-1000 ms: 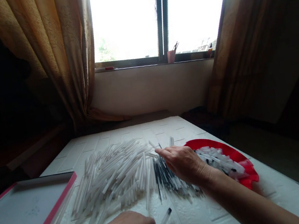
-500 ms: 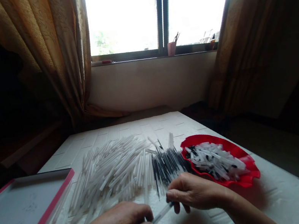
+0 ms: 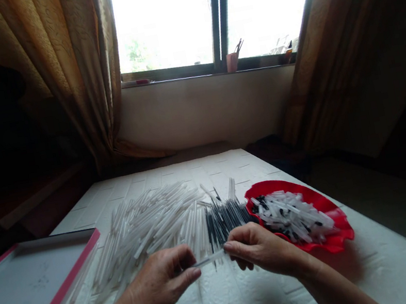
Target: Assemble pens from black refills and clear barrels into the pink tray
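Note:
My left hand (image 3: 155, 283) and my right hand (image 3: 260, 252) meet at the front of the white brick-patterned table (image 3: 228, 294). Between them, both grip one clear plastic pen tube (image 3: 208, 259), held nearly level. Just beyond my hands lies a bunch of dark-tipped pen tubes (image 3: 223, 224), side by side. To its left spreads a large heap of clear plastic tubes (image 3: 153, 223). Past my right hand, a red scalloped plate (image 3: 343, 232) holds short clear pieces with black bits (image 3: 293, 217).
A shallow tray with a pink rim (image 3: 68, 278) sits at the table's left edge. A pink cup of pens (image 3: 232, 63) stands on the windowsill behind the table, between curtains. The table's right edge drops to a dark floor.
Both hands have risen and drawn closer over the last second, from low at the table's front. My right hand has left the plate side, and the tube now lies level between them.

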Tool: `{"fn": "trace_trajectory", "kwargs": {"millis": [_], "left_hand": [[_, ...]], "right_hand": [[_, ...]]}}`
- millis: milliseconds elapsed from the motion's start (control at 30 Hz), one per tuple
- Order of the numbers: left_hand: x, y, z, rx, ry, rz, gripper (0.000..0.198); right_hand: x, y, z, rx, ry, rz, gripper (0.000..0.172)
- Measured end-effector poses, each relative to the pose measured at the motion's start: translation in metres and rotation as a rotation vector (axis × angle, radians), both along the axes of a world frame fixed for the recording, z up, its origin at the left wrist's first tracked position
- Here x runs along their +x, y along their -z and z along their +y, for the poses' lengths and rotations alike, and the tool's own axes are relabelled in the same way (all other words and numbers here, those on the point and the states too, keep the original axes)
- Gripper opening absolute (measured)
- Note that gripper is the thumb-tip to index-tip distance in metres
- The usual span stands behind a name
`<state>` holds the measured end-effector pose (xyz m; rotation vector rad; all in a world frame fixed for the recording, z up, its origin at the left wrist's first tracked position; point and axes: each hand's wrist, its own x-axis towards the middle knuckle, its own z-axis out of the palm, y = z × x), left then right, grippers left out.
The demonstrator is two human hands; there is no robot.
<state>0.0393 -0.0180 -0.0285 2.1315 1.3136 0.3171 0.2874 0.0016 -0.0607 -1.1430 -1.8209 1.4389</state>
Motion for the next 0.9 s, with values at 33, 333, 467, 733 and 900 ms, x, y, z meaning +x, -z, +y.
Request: {"fn": "trace_trajectory", "kwargs": {"millis": [33, 333, 467, 733, 900], "left_hand": [[-0.0003, 0.0000, 0.0003, 0.003, -0.003, -0.008, 0.022], [-0.0010, -0.0026, 0.0001, -0.008, 0.007, -0.014, 0.028], [-0.0029, -0.0016, 0.0022, -0.126, 0.020, -0.054, 0.038], [-0.0074, 0.0013, 0.0089, -0.158, 0.024, -0.069, 0.045], [-0.0055, 0.0020, 0.0071, -0.153, 0.031, -0.043, 0.042]], "right_hand": [[-0.0011, -0.0003, -0.0001, 0.005, 0.009, 0.018, 0.044], [-0.0043, -0.0044, -0.0026, 0.045, 0.062, 0.114, 0.042], [-0.0035, -0.0052, -0.0046, 0.242, 0.076, 0.082, 0.020], [-0.0035, -0.0009, -0.0039, 0.255, 0.060, 0.030, 0.020], [-0.0067, 0.0043, -0.0020, 0.222, 0.091, -0.025, 0.039]]}}
